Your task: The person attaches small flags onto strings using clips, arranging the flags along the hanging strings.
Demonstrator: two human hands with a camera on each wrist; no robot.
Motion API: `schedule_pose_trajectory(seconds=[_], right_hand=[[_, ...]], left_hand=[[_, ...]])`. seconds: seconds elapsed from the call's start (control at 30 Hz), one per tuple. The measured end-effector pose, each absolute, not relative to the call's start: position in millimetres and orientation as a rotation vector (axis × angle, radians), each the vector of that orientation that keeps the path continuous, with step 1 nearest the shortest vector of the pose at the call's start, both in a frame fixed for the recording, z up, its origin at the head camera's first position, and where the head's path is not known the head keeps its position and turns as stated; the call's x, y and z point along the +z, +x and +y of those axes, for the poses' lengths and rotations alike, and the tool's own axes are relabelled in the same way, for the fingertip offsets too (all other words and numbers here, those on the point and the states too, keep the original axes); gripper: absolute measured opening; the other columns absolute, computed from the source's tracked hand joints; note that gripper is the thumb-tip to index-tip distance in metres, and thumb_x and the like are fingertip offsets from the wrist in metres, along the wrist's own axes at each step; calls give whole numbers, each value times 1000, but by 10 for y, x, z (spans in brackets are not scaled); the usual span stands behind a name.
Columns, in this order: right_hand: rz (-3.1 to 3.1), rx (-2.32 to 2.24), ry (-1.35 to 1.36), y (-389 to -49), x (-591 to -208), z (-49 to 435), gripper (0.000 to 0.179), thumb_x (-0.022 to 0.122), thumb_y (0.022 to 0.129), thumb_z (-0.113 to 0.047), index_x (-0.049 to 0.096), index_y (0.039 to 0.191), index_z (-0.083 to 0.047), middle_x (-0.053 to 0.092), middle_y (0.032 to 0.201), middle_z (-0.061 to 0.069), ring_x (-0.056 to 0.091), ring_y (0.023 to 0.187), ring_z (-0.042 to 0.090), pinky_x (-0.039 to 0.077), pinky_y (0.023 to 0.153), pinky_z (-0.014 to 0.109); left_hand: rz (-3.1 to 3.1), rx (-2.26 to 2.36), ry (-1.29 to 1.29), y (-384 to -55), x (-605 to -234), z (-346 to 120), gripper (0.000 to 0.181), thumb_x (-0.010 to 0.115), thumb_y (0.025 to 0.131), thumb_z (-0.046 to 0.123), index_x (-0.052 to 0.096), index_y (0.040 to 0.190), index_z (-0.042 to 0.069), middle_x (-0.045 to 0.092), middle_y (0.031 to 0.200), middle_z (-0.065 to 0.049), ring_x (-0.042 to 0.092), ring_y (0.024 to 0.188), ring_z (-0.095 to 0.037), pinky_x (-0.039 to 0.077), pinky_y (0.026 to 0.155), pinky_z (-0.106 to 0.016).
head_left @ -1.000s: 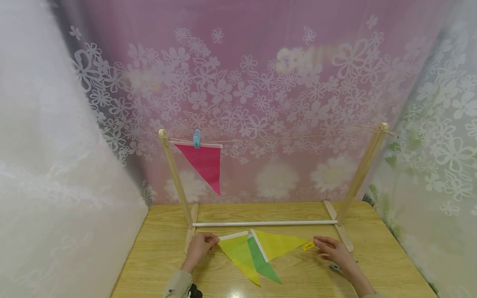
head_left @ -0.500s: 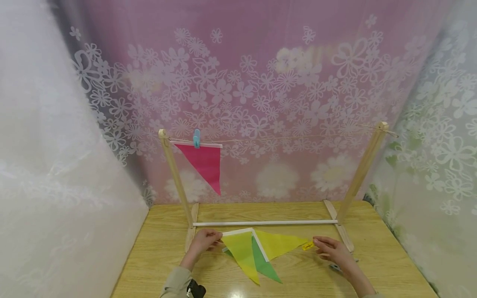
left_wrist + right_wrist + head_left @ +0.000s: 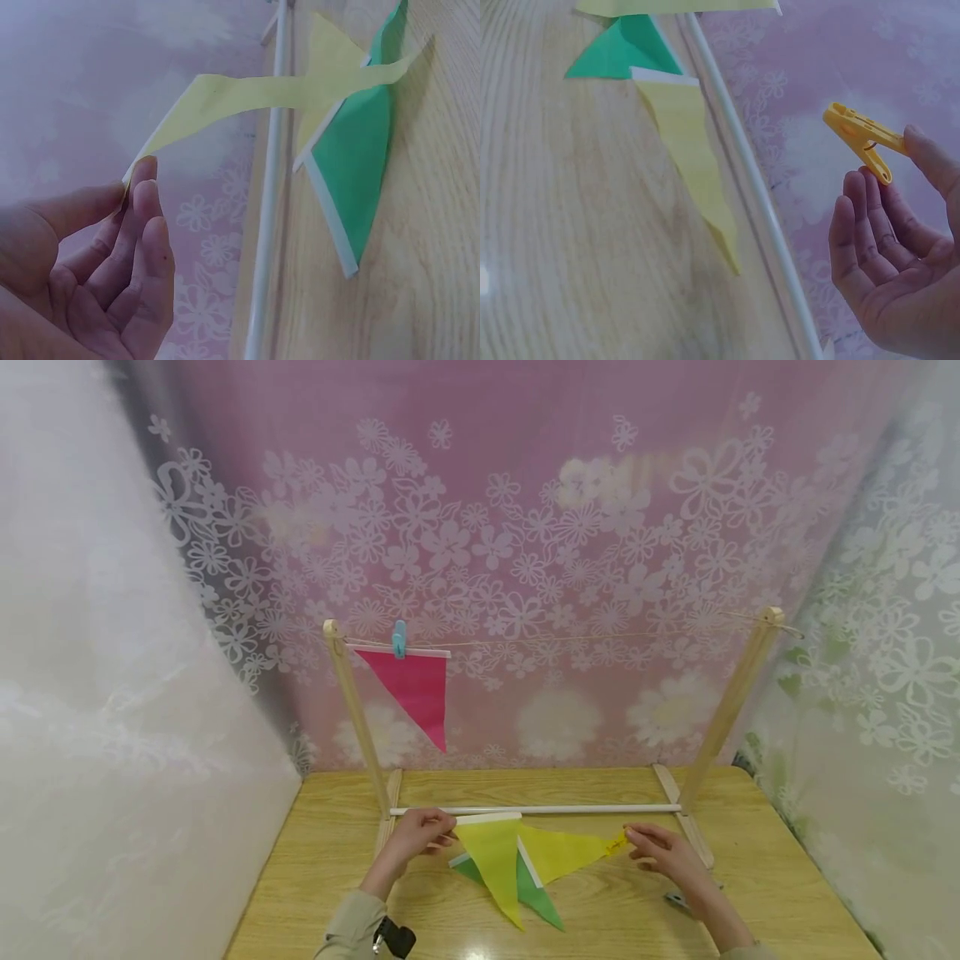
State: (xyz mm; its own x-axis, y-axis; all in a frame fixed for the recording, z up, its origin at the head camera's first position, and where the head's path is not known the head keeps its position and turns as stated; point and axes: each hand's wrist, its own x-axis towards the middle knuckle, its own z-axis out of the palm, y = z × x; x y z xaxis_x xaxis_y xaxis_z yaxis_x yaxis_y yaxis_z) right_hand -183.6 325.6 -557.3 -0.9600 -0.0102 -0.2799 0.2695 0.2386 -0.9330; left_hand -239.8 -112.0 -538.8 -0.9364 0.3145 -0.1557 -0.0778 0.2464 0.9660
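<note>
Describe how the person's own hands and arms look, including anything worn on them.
Left hand and right hand are bare, without gloves. The left sleeve is light beige, with a black object beside it. Only a sliver of right sleeve shows, also beige.

Smooth plastic clothespin [image 3: 849, 130]; pennants [image 3: 491, 853] perhaps cloth.

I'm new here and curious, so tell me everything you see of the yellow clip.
The yellow clip looks like plastic: two arms that meet at the nose and spread in a V at the handles, with a small dark, perhaps metal, bit between them. The right hand pinches the handle ends, the nose pointing away from it. The clip is held in the air, gripping nothing, near the tip of a yellow flag.
</note>
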Motion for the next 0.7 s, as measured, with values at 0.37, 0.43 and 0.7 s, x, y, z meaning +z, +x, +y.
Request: schedule_pose_trajectory(seconds=[0.37, 0.43, 0.7], right_hand=[[2385, -1775, 209, -1830, -5195, 3137, 62, 59, 103, -40, 50, 145, 5, 60, 133, 17, 66, 102, 23, 59, 85, 38], [2390, -1777, 213, -1827, -5149, 3120, 63, 59, 103, -41, 49, 145, 4, 60, 133, 15, 66, 102, 21, 59, 84, 36], [2398, -1836, 128, -1818, -4965, 3101, 58, 57, 105, -33, 46, 146, 7, 66, 121, 7, 67, 97, 17, 59, 81, 31]], left_hand=[[2275, 1740, 271, -2370, -5164, -1149, 30, 62, 103, 24, 69, 110, -5, 73, 96, -19, 72, 87, -30, 60, 68, -32], [2285, 1737, 273, -2362, -5123, -1154, 30, 61, 104, 23, 69, 111, -5, 73, 97, -21, 72, 85, -27, 60, 68, -31], [2303, 1745, 267, -2329, -4966, -1174, 31, 60, 104, 24, 67, 113, -5, 73, 96, -18, 70, 78, -14, 60, 70, -32]])
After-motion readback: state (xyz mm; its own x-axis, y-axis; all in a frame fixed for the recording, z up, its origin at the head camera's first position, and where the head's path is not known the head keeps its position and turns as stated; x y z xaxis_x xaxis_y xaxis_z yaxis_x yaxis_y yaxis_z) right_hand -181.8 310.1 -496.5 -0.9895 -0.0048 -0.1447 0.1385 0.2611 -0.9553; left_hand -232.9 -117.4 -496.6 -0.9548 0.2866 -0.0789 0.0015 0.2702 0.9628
